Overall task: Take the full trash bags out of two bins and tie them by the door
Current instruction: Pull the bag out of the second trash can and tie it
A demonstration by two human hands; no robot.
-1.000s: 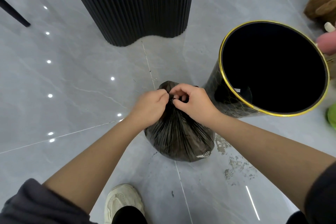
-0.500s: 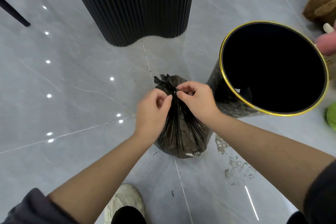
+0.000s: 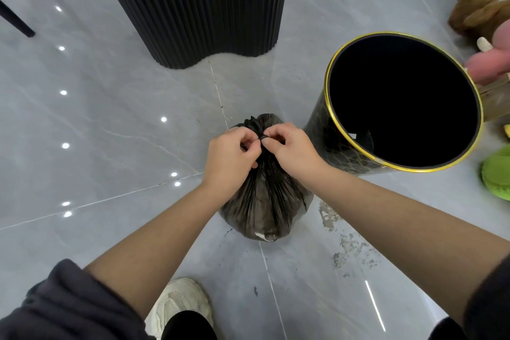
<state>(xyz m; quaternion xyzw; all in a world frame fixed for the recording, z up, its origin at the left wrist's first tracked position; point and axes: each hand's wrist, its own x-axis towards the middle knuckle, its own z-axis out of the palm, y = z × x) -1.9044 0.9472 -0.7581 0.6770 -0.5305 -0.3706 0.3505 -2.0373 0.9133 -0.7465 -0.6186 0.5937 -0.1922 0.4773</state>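
Observation:
A full black trash bag stands on the grey tile floor in front of me, its top gathered into a bunch. My left hand pinches the gathered neck from the left. My right hand pinches it from the right, so both sets of fingertips meet at the knot. To the right stands a black bin with a gold rim; its inside is dark and holds no bag.
A black ribbed column base rises behind the bag. Plush toys and a green object lie at the right edge. My shoe is on the floor below the bag. Dirty marks stain the tiles.
The bag's loose frill at the top has been pulled down into a tighter bunch. My hands have shifted slightly on the neck, fingertips now meeting at the knot.

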